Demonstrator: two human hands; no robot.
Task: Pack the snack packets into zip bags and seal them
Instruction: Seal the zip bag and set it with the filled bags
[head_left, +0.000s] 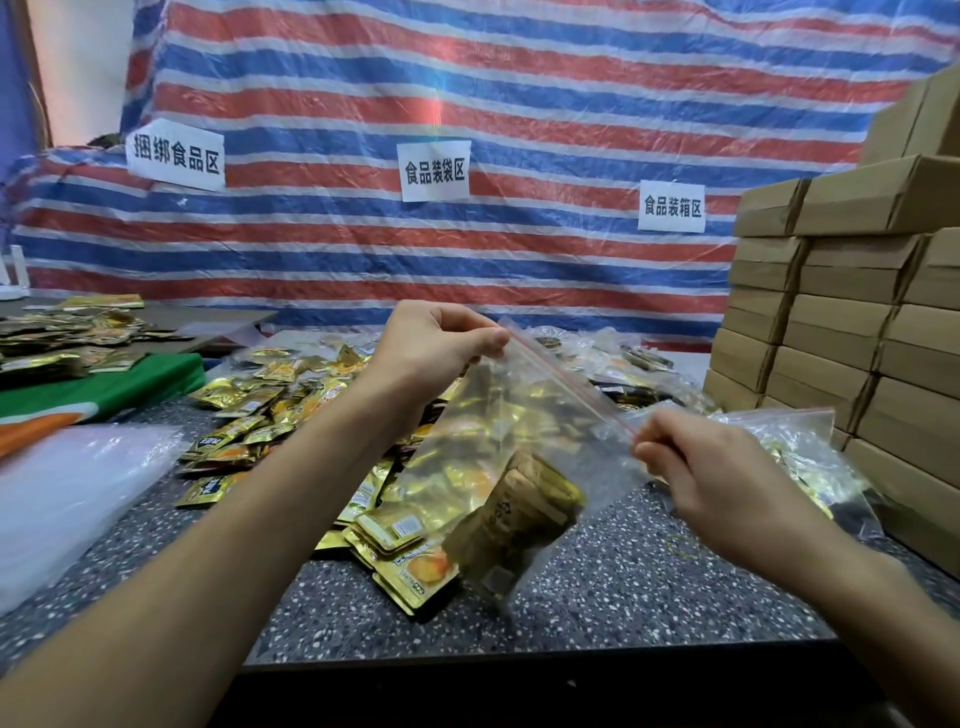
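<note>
**Zip bag pinched at both ends of its seal strip**

We see the left hand (441, 345) raised above the worktop (649, 582), thumb and fingers (491, 340) pressed together on the upper corner of a clear zip bag (540, 415). The right hand (722, 483) sits lower and nearer to us, its fingertips (657, 449) pinching the other end of the bag's mouth. The red zip strip (571, 387) runs taut on a diagonal from the left fingers down to the right fingers. We cannot tell whether the strip is closed.

The bag hangs tilted below that line. Gold snack packets (519, 512) sit bunched in its bottom corner, below and between the two sets of fingers, clear of the worktop.

Behind and below the left fingers a pile of loose gold packets (270, 410) spreads over the speckled worktop. Just past the right fingers lie filled zip bags (800, 457), and beyond those stand stacked cardboard boxes (831, 322). Well left of the left fingers we note a clear plastic stack (67, 493) and a green and orange cloth (109, 387). A striped tarp (519, 104) with paper signs (435, 171) hangs at the back.
</note>
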